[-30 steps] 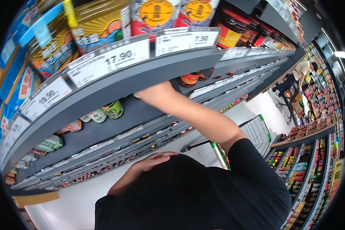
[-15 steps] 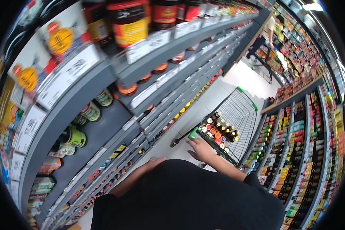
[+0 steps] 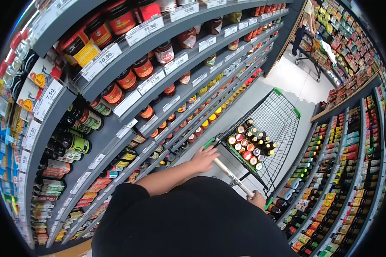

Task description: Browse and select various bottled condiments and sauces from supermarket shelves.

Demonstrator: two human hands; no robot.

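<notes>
The wire shopping cart (image 3: 275, 118), trimmed in green, stands in the aisle at about 2 o'clock from the person's body, nose pointing away. Only its near end is loaded: a tight cluster of bottles (image 3: 249, 143) stands upright there, showing red, orange, yellow and dark caps. The far half of the basket shows bare wire.

Both hands are on the cart's handle (image 3: 230, 174), a pale bar running from 10 to 4 o'clock. The left hand (image 3: 204, 158) lies palm down over the bar's left end, arm nearly straight and fingers pointing at the green corner. I cannot tell whether those fingers wrap under the bar. The right hand (image 3: 258, 200) is closed in a fist around the bar's right end, at 4 o'clock from the left hand.

The black shirt (image 3: 193, 222) fills the lower middle and hides the right wrist and forearm. The grey shelves (image 3: 116, 128) at 9 o'clock carry jars (image 3: 142, 67) and white price tags (image 3: 102, 61), whose small print is mostly unreadable. More shelving with bottles curves along the 4 o'clock side. At 1 o'clock another person (image 3: 306, 17) stands by a second cart (image 3: 315, 49), both small and partly cut off.
</notes>
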